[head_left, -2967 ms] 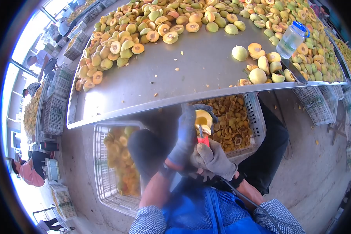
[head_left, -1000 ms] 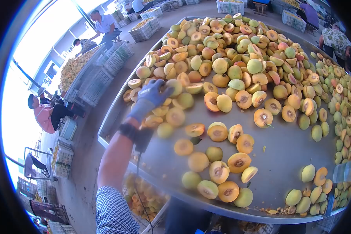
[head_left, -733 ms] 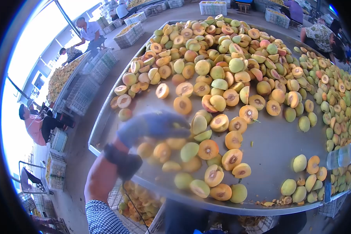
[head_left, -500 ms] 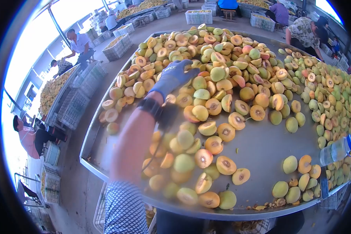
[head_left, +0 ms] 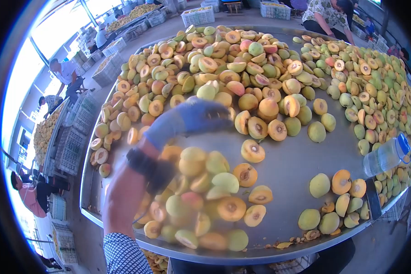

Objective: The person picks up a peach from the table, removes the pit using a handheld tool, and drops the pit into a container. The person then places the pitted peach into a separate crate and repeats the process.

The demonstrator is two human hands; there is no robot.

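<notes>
My left hand, in a blue-grey glove with a dark band at the wrist, reaches over a metal table from the lower left. Its fingers are blurred but look stretched out and slightly curved, with no fruit visibly gripped. Against and around it lie halved yellow-green fruits that look like peaches. One half lies cut side up right of the fingers. Below the forearm, a blurred cluster of halves spreads towards the near edge. Behind the hand rises a large pile of halves. My right hand is out of view.
A clear plastic bottle with a blue cap lies tilted by a second fruit pile on the right. Small scraps lie along the near rim. White crates and several people surround the table.
My left hand has come down from the big pile towards the near side. Fruit halves in front have shifted nearer, some smeared by motion. The camera view has shifted too.
</notes>
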